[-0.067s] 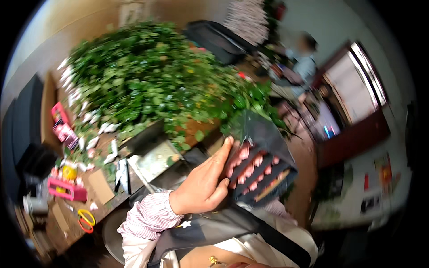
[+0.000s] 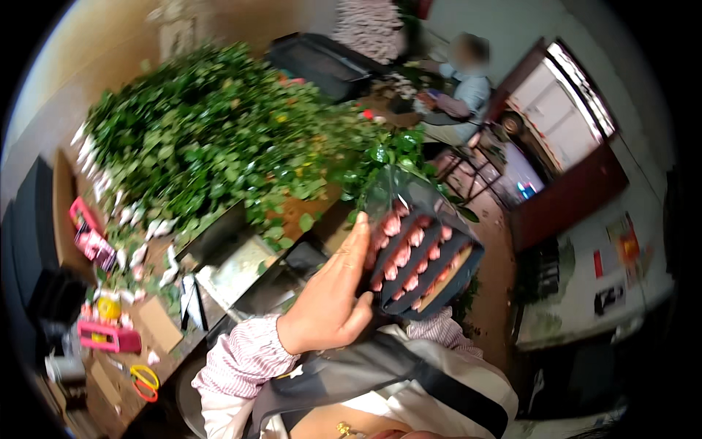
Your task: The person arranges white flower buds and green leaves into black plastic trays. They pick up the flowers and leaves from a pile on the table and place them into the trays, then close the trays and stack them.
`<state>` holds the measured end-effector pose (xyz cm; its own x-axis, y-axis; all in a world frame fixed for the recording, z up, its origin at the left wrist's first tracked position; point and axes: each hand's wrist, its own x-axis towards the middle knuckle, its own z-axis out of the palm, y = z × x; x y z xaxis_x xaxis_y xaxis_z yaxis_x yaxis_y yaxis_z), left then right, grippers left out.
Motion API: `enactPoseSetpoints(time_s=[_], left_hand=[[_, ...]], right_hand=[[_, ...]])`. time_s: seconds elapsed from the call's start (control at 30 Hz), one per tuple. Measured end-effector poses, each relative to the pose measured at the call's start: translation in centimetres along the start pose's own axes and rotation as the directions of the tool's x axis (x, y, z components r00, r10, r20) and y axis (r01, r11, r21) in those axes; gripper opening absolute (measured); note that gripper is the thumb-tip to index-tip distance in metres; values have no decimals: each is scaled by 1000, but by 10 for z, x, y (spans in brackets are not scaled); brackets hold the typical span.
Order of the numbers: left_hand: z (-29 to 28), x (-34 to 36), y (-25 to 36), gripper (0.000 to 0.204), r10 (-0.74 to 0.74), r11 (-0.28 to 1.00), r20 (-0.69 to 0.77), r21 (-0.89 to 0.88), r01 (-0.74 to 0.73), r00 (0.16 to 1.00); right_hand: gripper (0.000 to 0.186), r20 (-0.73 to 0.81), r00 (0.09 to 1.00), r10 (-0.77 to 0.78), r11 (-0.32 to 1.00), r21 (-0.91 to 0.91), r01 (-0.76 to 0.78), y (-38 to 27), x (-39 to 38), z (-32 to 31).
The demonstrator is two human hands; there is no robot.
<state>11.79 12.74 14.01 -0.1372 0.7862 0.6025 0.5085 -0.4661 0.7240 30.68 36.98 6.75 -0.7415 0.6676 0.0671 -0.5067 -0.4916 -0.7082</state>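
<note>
A bundle of pink rosebuds point(image 2: 409, 256) in a dark corrugated wrap with a clear sleeve is tilted in front of my chest, heads facing me in rows. My left hand point(image 2: 329, 296) lies against its left side, fingers straight up along the wrap and thumb curled round the lower edge. My right hand is hidden behind the bundle; only its striped cuff point(image 2: 439, 331) shows beneath. A dark strap point(image 2: 380, 366) crosses my front.
A big heap of green leafy stems point(image 2: 212, 139) covers the workbench point(image 2: 164, 333) to the left. Pink hand tools point(image 2: 106, 336), a yellow roll point(image 2: 108, 307) and orange-handled scissors point(image 2: 144, 380) lie on its near end. Another person point(image 2: 457, 91) sits at the back; a dark red door point(image 2: 578, 190) stands right.
</note>
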Motion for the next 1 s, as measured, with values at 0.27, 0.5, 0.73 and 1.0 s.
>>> enactPoseSetpoints(time_s=[0.27,0.5,0.73,1.0], left_hand=[[23,35,18,39,149,948,-97,-270,-171,984],[-8,39,73,33,213,485,-88,-855,-183,973],[-6,57,79,20,29,46,-34,-998,-36,999],[7,79,63,3,-156,-115,45,-993,28,987]], right_hand=[[49,-128,942,-311,944,70,321,-109,-20,-55],[52,-448,884,-132,991,-89,103,-153,-32,-157],[46,-667,677,-312,878,-474,-62,-131,-92,-320],[42,-472,753,-457,-664,-382,-643,-28,-280,-502]])
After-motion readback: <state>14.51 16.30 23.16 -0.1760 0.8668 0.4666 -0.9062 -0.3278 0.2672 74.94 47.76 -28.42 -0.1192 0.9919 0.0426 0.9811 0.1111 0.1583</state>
